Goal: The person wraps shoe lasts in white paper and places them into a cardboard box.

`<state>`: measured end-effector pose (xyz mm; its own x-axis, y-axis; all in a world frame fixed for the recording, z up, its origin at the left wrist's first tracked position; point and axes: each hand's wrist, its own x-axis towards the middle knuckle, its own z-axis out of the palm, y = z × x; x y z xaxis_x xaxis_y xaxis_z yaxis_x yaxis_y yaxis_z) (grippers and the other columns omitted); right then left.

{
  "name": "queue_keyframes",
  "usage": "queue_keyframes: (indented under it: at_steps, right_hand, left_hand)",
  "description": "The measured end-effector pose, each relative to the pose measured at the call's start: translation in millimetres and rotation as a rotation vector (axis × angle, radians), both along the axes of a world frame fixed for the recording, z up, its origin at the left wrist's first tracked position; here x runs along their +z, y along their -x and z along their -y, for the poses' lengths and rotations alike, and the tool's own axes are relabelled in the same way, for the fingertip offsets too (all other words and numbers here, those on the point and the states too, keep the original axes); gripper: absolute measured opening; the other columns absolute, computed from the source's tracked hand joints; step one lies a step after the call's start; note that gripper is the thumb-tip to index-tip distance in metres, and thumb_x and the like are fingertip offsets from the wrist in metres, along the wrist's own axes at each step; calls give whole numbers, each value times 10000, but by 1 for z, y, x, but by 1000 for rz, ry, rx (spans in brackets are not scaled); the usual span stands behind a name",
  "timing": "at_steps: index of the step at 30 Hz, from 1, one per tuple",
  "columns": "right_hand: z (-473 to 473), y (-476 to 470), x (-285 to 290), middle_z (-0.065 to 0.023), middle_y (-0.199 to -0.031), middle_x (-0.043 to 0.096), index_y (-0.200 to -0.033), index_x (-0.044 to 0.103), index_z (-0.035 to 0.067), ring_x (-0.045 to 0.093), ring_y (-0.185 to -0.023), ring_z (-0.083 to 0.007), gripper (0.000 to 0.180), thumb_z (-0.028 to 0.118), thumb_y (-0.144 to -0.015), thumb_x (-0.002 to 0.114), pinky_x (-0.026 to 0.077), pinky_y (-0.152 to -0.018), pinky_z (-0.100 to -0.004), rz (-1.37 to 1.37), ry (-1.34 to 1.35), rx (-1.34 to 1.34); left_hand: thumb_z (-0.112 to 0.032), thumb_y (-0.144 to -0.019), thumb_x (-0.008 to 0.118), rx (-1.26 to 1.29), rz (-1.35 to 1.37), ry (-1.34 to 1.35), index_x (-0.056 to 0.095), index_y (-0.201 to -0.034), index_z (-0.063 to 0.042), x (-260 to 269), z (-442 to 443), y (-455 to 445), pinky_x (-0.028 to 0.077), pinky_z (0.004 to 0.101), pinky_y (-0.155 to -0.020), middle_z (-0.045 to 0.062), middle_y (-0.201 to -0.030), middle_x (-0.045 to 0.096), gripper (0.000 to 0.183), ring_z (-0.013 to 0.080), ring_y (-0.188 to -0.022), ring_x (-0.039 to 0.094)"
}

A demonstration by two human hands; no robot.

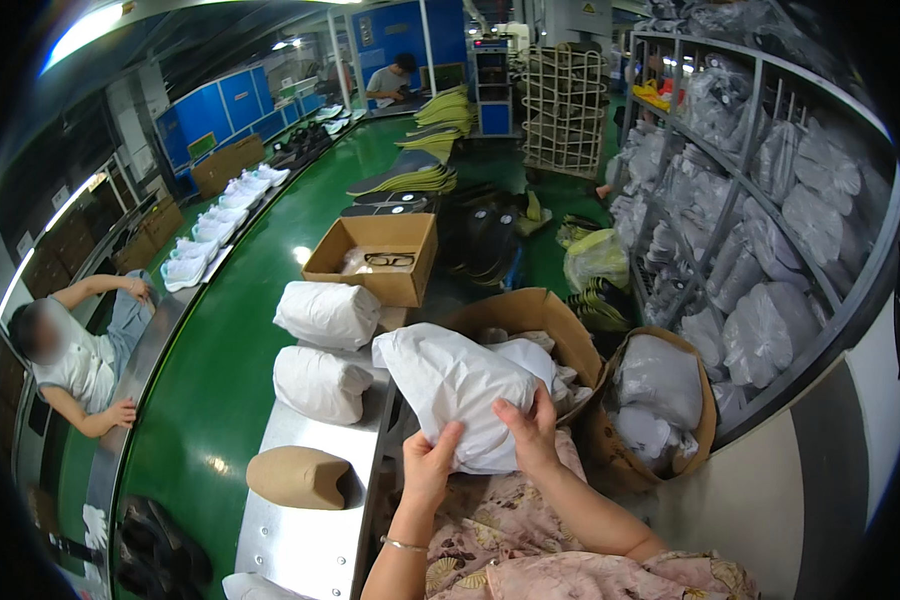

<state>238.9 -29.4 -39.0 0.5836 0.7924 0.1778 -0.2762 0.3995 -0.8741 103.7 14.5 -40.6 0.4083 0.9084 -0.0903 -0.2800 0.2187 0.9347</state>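
Between my left hand (431,461) and my right hand (531,435) is a sheet of crumpled white paper (457,390), bulging like a wrapped bundle. Both thumbs press on its near side above my lap. Whatever the paper may contain is hidden. Left of it, two white paper-wrapped bundles (326,315) (321,384) sit on a metal ledge (300,544). Nearer to me on that ledge lies a moulded brown cardboard form (298,478) with a notched end. Part of another white item (259,586) shows at the bottom edge.
A cardboard box (412,262) holding eyeglasses stands beyond the bundles. Open cartons (562,322) (592,442) flank my right side, below a metal rack (780,202) of bagged goods. A green conveyor belt (217,390) carries dark shoes (157,551); a co-worker (82,352) sits across it.
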Motion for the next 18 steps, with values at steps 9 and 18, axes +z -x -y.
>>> queue_keyframes:
  at_steps: [9,18]
  right_hand:
    - [-1,-14,7,-80,-1067,505,-1177,388,-7,491,-958,-132,544,175,-757,684,403,-841,-261,244,-81,-165]
    - [-4,-33,20,-47,-1008,530,-1112,458,36,500,-907,-119,449,175,-751,685,415,-797,-246,7,-97,-126]
  left_hand:
    - [-108,-874,554,-39,350,-14,604,-931,29,8,22,5,462,245,-636,52,-897,598,156,125,-722,567]
    - [-315,-942,395,-427,171,72,526,-1029,39,21,18,18,478,282,-498,142,-855,623,387,209,-654,615]
